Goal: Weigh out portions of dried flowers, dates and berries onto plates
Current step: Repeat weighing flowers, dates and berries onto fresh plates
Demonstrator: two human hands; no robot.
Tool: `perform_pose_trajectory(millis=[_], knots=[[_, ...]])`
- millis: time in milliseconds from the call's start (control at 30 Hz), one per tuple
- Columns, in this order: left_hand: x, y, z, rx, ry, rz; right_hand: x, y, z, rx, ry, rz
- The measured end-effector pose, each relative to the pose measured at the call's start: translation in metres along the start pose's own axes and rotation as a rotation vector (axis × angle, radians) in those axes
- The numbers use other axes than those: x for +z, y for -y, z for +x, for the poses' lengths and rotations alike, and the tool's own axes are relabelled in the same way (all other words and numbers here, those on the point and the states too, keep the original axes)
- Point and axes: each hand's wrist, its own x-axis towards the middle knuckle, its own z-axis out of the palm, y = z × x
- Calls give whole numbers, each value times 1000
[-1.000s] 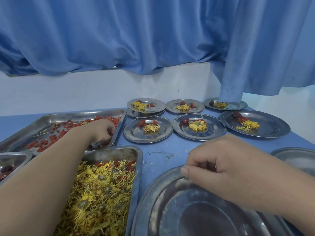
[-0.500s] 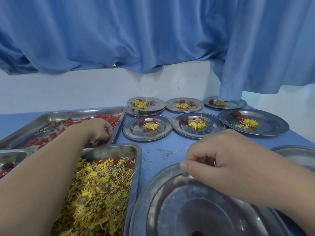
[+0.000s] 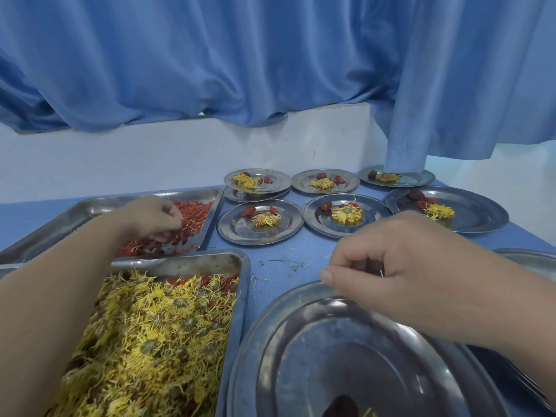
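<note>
Berry step in hand: left hand (image 3: 153, 216) seen curled into berries (image 3: 194, 213) at right end of berry tray (image 3: 87, 213), by table's far left; pinch being gathered. Dried flowers (image 3: 144, 326) heaped in near tray (image 3: 195, 263), just beside berry tray. Next, as judged: pinch to be lifted over tray rims, carried to large plate (image 3: 331, 356) at near edge, where date (image 3: 341, 406) lies. Right hand (image 3: 406, 266) held curled over plate's far rim; contents cannot be told. Bare strip of table (image 3: 316, 251) left between trays and filled plates (image 3: 240, 230).

Soft, even, bluish light; dull glare on the near plate (image 3: 301, 341); wide-angle bending at edges.
</note>
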Motion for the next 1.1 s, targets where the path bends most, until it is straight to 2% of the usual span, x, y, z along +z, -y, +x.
perform_pose_trajectory(millis=[100,333,467,633,800,867,1000,1100], knots=[[-2,0,-9,15,-28,-82,-2,3,-1,-8,-6,4],[4,-4,-27,31,-137,-19,-6,4,-4,3,-4,30],[3,-16,-43,17,-128,-173,-10,2,-5,-1,-18,27],[-6,-63,-80,57,38,-491,-22,-1,-8,17,-17,90],[12,-124,-144,168,284,-645,-33,4,-11,51,41,86],[25,-144,-170,240,341,-592,-38,5,-13,51,0,101],[55,-174,-212,373,346,-345,-49,5,-18,48,-66,132],[72,-182,-225,428,237,-173,-57,6,-24,44,-82,124]])
